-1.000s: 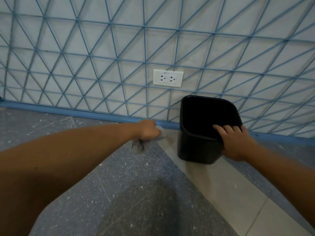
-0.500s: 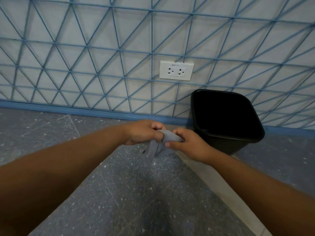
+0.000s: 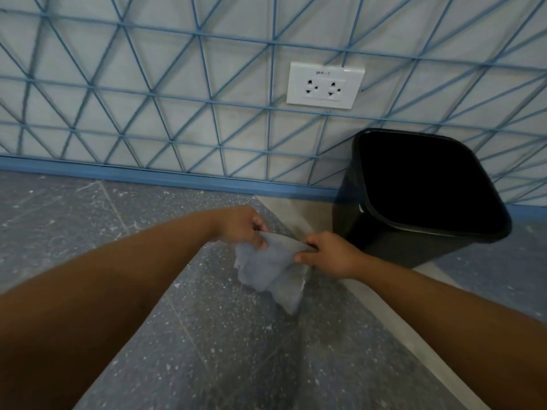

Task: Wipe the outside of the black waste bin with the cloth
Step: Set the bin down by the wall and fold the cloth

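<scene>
**A:** What is different from a second ago?

**B:** The right hand (image 3: 331,255) has let go of the waste bin's (image 3: 426,199) rim and come across to the cloth (image 3: 269,267). A second ago the left hand (image 3: 242,229) held the cloth bunched by itself; now both hands pinch its top edge, thumbs and curled fingers closed on the fabric, and pull it apart between them.

**A:** So no wiping yet?

**B:** None that I can see. I judge this as getting the cloth opened or refolded into a usable pad before it goes to the bin's outside. The bin stands free on the floor (image 3: 207,335), at about two o'clock from the hands, close against the wall (image 3: 148,99), with nothing touching it.

**A:** How do the materials look?

**B:** The cloth is grey, thin and limp; it hangs in soft folds below the hands. The bin is black, smooth, probably plastic, squarish with rounded corners, a rolled rim and walls tapering downward. The floor is speckled grey with a pale strip running under the bin. The wall carries a blue triangular lattice and a white double socket (image 3: 325,85) at twelve o'clock.
</scene>
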`<act>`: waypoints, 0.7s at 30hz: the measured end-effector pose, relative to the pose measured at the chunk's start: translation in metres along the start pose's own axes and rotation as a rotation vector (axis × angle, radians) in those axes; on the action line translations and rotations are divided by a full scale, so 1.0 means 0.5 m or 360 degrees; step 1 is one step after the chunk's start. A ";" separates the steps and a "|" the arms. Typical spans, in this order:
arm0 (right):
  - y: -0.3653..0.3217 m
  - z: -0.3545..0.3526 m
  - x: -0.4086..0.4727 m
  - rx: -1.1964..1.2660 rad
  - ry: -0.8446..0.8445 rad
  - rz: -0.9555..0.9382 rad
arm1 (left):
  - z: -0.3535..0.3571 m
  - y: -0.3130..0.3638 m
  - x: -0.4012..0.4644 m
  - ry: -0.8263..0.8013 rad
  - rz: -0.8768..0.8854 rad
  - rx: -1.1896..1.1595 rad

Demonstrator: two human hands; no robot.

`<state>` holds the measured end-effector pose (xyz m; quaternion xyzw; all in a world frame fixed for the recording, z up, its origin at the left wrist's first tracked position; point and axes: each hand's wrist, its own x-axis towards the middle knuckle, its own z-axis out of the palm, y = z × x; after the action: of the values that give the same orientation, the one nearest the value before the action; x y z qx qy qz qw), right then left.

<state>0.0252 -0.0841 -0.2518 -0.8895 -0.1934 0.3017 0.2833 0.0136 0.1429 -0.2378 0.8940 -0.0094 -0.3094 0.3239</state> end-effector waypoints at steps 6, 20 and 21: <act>0.010 0.005 0.119 -0.0150 0.0271 0.0292 | 0.003 -0.042 0.119 0.0254 -0.0036 0.0027; 0.021 -0.010 0.269 -0.0429 0.0578 0.0716 | 0.008 -0.086 0.248 0.0722 -0.0100 -0.0008; 0.025 -0.010 0.271 -0.0433 0.0586 0.0718 | 0.013 -0.085 0.254 0.0724 -0.0102 0.0006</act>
<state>0.1313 -0.0261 -0.3141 -0.9794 0.0247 0.1622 0.1181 0.1050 0.1451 -0.3358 0.9412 0.0917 -0.1099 0.3060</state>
